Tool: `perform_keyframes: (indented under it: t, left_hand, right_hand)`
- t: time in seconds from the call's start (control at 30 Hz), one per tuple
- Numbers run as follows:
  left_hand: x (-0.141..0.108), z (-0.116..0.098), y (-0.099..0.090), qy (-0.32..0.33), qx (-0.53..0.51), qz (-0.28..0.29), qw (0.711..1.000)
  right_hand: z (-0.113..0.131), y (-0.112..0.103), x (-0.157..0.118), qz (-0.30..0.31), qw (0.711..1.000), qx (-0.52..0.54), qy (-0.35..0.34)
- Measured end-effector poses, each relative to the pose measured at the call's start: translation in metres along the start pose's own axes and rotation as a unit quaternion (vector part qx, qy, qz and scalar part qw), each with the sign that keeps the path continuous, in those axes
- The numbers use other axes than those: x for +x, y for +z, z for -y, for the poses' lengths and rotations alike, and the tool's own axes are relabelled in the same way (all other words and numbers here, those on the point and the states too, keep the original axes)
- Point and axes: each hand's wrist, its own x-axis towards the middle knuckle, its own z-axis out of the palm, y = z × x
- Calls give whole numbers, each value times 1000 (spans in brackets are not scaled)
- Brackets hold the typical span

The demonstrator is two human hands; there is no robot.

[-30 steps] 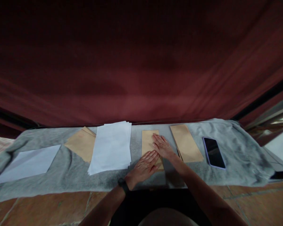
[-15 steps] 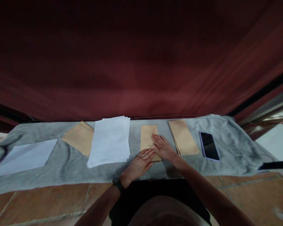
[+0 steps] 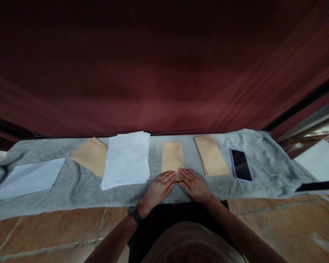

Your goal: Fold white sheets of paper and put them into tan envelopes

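Note:
A brown paper envelope (image 3: 172, 157) with faint red print near its top right lies upright before me on the grey cloth (image 3: 87, 190). My left hand (image 3: 160, 187) rests flat on its lower left part, fingers stretched out. On the lower right part lies my right hand (image 3: 194, 184), also flat, its fingertips close to those of the left. The envelope's near corners are covered by my hands. Left of it is a stack of white paper sheets (image 3: 127, 159); to its right, a small pile of brown envelopes (image 3: 212, 155).
More brown envelopes (image 3: 91, 157) lie at an angle left of the white stack. A white sheet (image 3: 33, 177) is at the far left. A phone (image 3: 240, 165) in a purple case lies on the right. Dark red fabric (image 3: 164, 95) rises behind the cloth.
My right hand has slid down the envelope toward me, uncovering the red print. My left hand has stayed near the lower left part. The view has shifted slightly.

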Motion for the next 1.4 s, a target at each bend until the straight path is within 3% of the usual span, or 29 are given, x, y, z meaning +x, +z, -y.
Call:
perform_keyframes:
  t: [0.17, 0.33, 0.5, 0.67, 0.87, 1.0, 1.4]
  left_hand:
    - [-3, -1, 3, -19, -10, -42, 999]
    - [-3, -2, 7, -35, 3, -48, 998]
    - [-2, -5, 8, -66, 13, -50, 996]
    - [-7, -13, 9, -88, 48, -29, 995]
    - [-36, -37, 26, -68, 104, -29, 992]
    - [-44, -50, 32, -100, 117, -44, 987]
    - [-49, -46, 22, -138, 172, -46, 974]
  right_hand:
    - [3, 9, 2, -36, 998, 4, 42]
    - [5, 10, 3, -41, 998, 2, 46]
    - [36, 21, -1, -62, 997, -17, 43]
    - [64, 28, -12, -44, 998, -23, 35]
    - [56, 24, -23, -41, 998, -34, 34]
    - [56, 26, -25, -38, 998, -33, 36]
    - [47, 16, -37, -58, 993, -75, 70]
